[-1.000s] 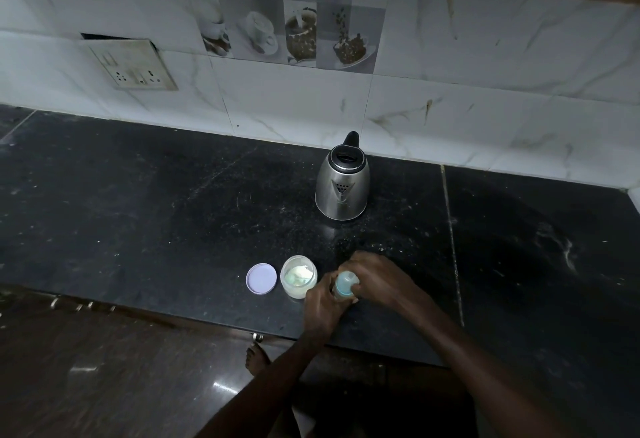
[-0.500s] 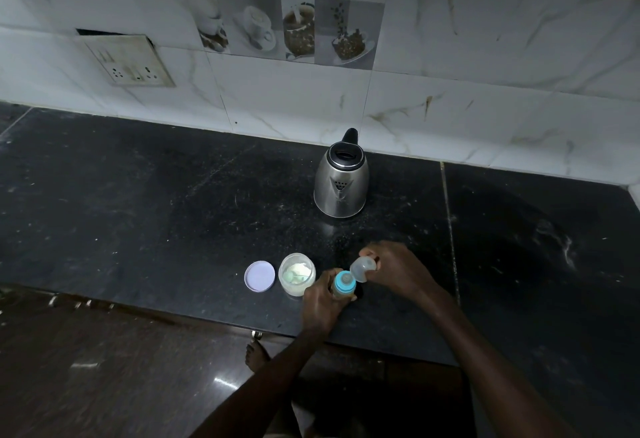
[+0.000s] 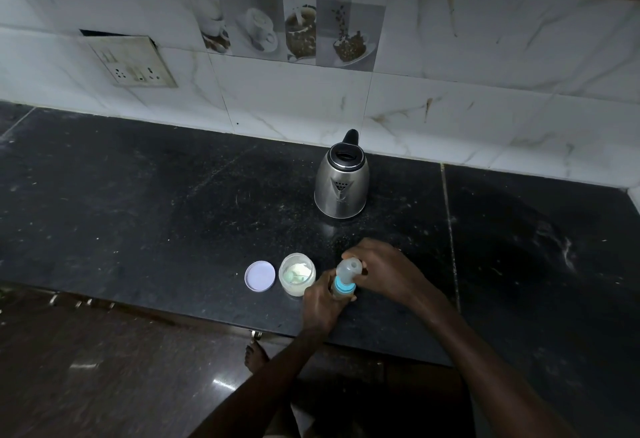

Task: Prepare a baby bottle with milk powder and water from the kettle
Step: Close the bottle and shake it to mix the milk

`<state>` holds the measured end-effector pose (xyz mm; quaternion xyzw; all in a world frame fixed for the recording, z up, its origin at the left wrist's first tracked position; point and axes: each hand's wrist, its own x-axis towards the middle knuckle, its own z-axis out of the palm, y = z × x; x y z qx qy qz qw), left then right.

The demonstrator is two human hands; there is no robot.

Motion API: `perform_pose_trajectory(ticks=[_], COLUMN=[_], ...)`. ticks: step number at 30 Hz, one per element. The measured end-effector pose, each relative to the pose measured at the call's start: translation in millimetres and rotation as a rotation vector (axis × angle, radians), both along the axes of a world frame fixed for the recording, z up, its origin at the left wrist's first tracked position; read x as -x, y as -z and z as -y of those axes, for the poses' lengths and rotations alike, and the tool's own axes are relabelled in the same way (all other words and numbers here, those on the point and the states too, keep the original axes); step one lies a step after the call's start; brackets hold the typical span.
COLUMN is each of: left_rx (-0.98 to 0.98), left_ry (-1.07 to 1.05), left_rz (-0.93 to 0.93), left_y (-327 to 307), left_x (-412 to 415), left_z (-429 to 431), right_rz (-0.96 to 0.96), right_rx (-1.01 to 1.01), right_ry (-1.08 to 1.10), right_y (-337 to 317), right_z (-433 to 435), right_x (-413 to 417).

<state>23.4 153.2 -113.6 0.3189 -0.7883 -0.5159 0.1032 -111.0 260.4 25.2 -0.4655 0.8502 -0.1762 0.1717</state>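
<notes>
Right hand [image 3: 384, 271] has brought the clear cap [image 3: 350, 268] back over the bottle [image 3: 343, 290] gripped by left hand [image 3: 323, 302].

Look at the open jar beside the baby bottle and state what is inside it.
The open jar holds pale milk powder with a small greenish scoop lying in it. How deep the powder goes cannot be seen; the jar's cloudy wall hides it.

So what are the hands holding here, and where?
The left hand grips the baby bottle around its body; the right hand holds the clear cap by its side, at the bottle's top.
</notes>
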Motion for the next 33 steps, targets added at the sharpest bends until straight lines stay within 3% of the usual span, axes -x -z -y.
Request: perform_pose_trajectory(ticks=[5, 22, 28, 33], left_rx=[-0.012, -0.038, -0.007, -0.003], left_ry=[0.005, -0.013, 0.015, -0.010], left_rz=[-0.014, -0.017, -0.005, 0.010], left_y=[0.4, -0.2, -4.6, -8.4], left_x=[-1.5, -1.2, -2.1, -2.4], left_z=[0.4, -3.3, -2.8, -3.5], right_rz=[0.016, -0.079, -0.125, -0.150], right_rx=[-0.156, -0.244, -0.410, -0.426], right_ry=[-0.073, -0.015, 0.041, -0.093], right_y=[15.5, 25.7, 8.0, -2.9], right_z=[7.5, 17.9, 26.3, 30.2], right_x=[-11.0, -19.7, -28.4, -28.5])
